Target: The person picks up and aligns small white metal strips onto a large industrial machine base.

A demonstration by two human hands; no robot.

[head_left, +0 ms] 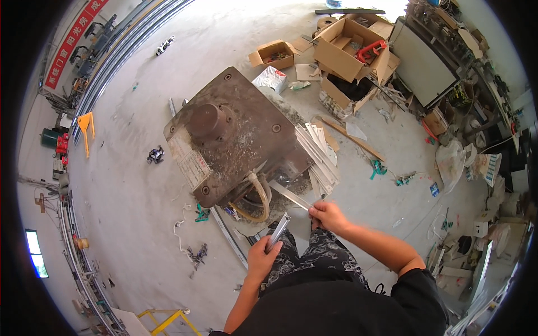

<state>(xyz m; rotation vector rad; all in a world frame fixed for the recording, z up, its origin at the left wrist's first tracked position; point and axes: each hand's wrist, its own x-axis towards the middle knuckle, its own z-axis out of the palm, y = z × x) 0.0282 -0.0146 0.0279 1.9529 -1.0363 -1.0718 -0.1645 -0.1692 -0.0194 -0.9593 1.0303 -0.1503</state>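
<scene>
Handling one pale flat strip (297, 198) at the machine's edge appears to be the step in hand; whether I am sliding it in or drawing it out, I cannot tell. Right hand (329, 217), one: thumb and fingers pinch the strip's near end, its far end meeting the near side of the brown metal machine (246, 126); whether the tip sits inside or only against it is unclear. Left hand (261, 260), one: fingers closed around a short silver profile (277, 232), upper end projecting, held apart from the strip. Next move, in my judgement: calls for a steady right-hand grip and strip aligned to the machine, with the profile kept clear. Machine, one: round boss on top, three bolt holes visible at its corners. Yellowish hose (265, 204), one, looped at the near side. Pile of pale strips (320, 159), one, fanned beside the machine's right side; overlapping, so I give no piece count. Open cardboard boxes beyond, at least three: small (280, 63), large (339, 61), and a third (335, 105) with something black inside. Red tool (371, 51), one, at the large box. Orange stand (86, 131), one, on the floor, far left.
</scene>
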